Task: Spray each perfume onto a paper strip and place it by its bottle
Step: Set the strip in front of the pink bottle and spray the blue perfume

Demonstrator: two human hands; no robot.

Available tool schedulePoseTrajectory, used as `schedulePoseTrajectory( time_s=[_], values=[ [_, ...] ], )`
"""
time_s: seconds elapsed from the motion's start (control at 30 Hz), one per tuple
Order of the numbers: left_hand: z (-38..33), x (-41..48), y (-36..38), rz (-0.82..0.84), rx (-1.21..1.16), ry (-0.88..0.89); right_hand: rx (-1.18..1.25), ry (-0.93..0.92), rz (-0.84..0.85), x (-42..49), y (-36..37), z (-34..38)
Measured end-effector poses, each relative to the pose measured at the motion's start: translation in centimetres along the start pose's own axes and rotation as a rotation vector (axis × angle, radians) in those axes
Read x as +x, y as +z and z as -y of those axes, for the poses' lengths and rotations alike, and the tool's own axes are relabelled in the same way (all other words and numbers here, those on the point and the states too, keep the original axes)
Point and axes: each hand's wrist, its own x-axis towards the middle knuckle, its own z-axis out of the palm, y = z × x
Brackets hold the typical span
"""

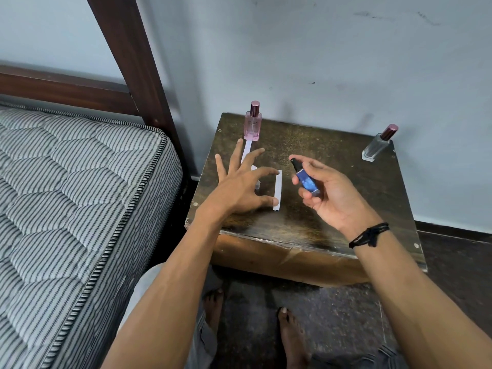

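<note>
My right hand (323, 191) grips a small blue spray bottle (306, 179) with a black nozzle, tilted up and to the left over the table. My left hand (241, 182) hovers with fingers spread above the paper strips. One white strip (277, 189) lies flat by its thumb. Another strip (247, 150) lies in front of the pink perfume bottle (253, 123) at the back left. A small clear cap (257, 185) shows under the left hand. A clear bottle with a maroon cap (378, 145) stands at the back right corner.
The dark wooden table (346, 203) stands against a pale wall. A striped mattress (74, 187) and a dark bed post (138, 65) are close on the left. My bare feet (290, 334) are on the floor below the table's front edge.
</note>
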Motion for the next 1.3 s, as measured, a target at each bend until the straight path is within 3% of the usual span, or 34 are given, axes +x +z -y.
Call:
schedulePoseTrajectory(
  time_s=[0.27, 0.6, 0.87, 1.03, 1.17, 1.3],
  values=[
    [0.0, 0.1, 0.6, 0.022, 0.056, 0.004, -0.631, -0.146, -0.197, 0.7, -0.2, -0.8],
    [-0.2, 0.0, 0.6, 0.076, 0.082, 0.0, -1.169, -0.253, 0.072, 1.3, -2.4, -1.3],
    [-0.6, 0.0, 0.4, 0.112, 0.045, -0.031, -1.448, -0.537, 0.092, 1.1, -1.6, -2.5],
    [-0.6, 0.0, 0.4, 0.122, 0.039, -0.046, -1.442, -0.644, -0.017, 1.4, -1.5, -3.9],
    [-0.5, 0.1, 0.4, 0.132, 0.035, -0.045, -1.064, -0.51, -0.14, 2.1, -1.4, -3.9],
    [-0.3, 0.2, 0.6, 0.129, 0.028, -0.043, -0.804, -0.438, -0.098, 2.5, -1.5, -3.3]
  ],
)
